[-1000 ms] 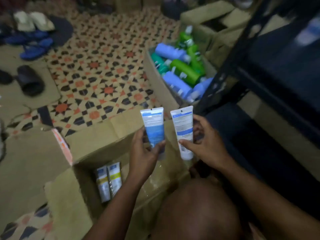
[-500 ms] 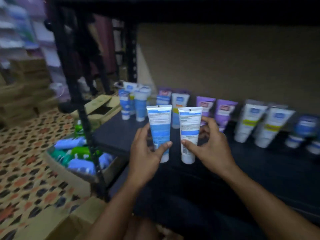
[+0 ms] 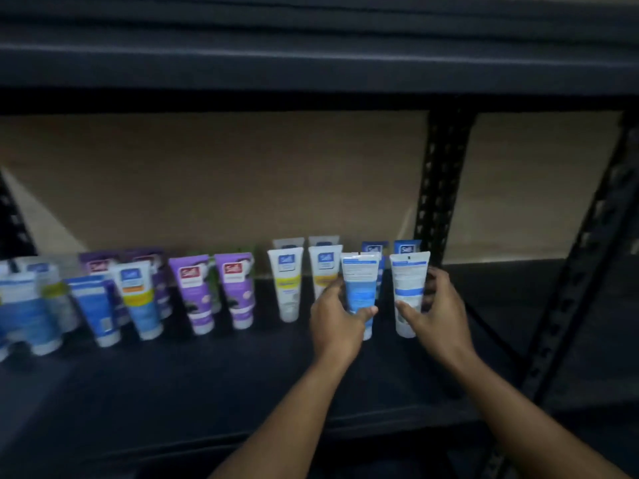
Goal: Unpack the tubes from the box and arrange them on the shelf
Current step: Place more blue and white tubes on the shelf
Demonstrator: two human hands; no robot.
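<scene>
My left hand (image 3: pixel 337 323) grips a white tube with a light-blue panel (image 3: pixel 359 288), cap down, over the dark shelf board (image 3: pixel 207 375). My right hand (image 3: pixel 437 312) grips a white tube with a blue band (image 3: pixel 408 288) just to its right, also cap down. Both tubes are upright at the right end of a row of standing tubes, in front of two blue-topped tubes (image 3: pixel 406 248). Whether their caps touch the board I cannot tell. The box is out of view.
White tubes with yellow bands (image 3: pixel 287 281) stand just left of my hands, then purple tubes (image 3: pixel 237 288) and blue ones (image 3: pixel 93 305) further left. A black perforated upright (image 3: pixel 439 188) rises behind my right hand. A diagonal brace (image 3: pixel 581 278) crosses at right. The upper shelf (image 3: pixel 311 63) hangs overhead.
My view swung up from the floor box to the shelf. Both hands carried their tubes rightward and forward to the right end of the row.
</scene>
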